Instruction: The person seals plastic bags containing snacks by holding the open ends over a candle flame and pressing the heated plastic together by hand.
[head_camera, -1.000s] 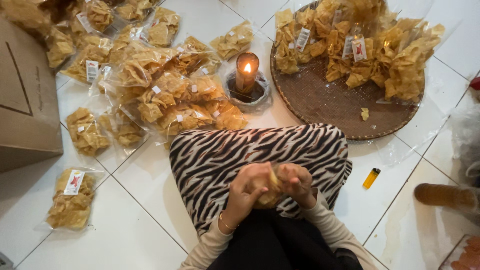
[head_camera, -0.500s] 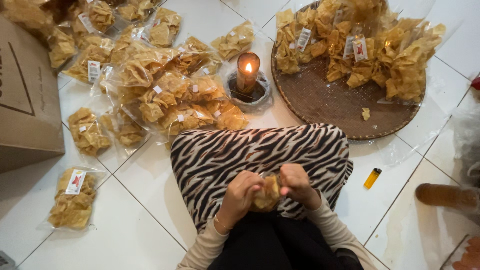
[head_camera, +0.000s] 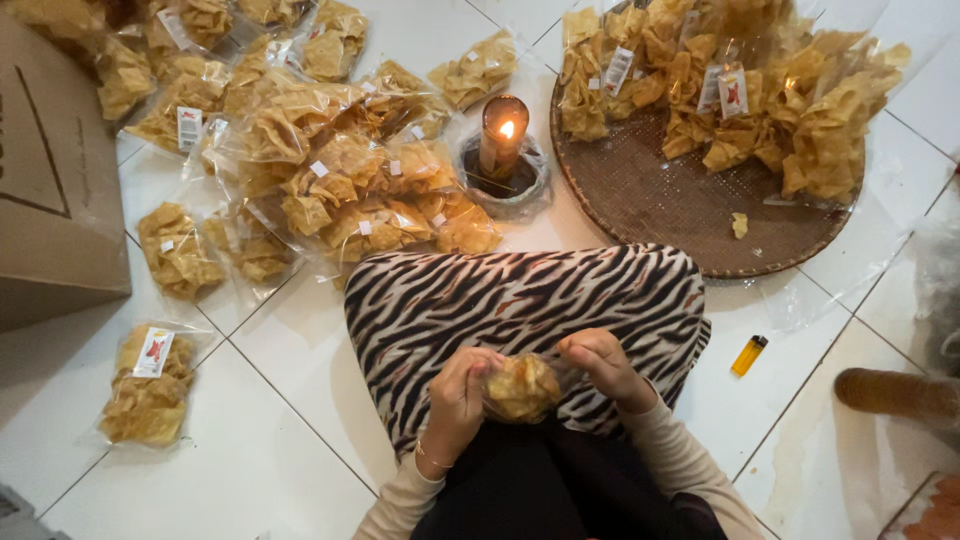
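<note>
A small clear bag of golden chips (head_camera: 520, 387) sits between my two hands, above my zebra-striped lap (head_camera: 520, 295). My left hand (head_camera: 458, 395) grips its left side with curled fingers. My right hand (head_camera: 602, 368) pinches the bag's plastic on the right. A lit candle (head_camera: 502, 135) stands in a small dish on the tiles just beyond my knees.
Several sealed chip bags (head_camera: 330, 180) lie piled on the white tiles at the upper left, one apart (head_camera: 148, 385) at the left. A round woven tray (head_camera: 690, 205) at the upper right holds more bags. A cardboard box (head_camera: 50, 190) stands left; a yellow lighter (head_camera: 748, 354) lies right.
My hands have spread slightly apart, and the chip bag between them shows more fully. Nothing on the floor has moved.
</note>
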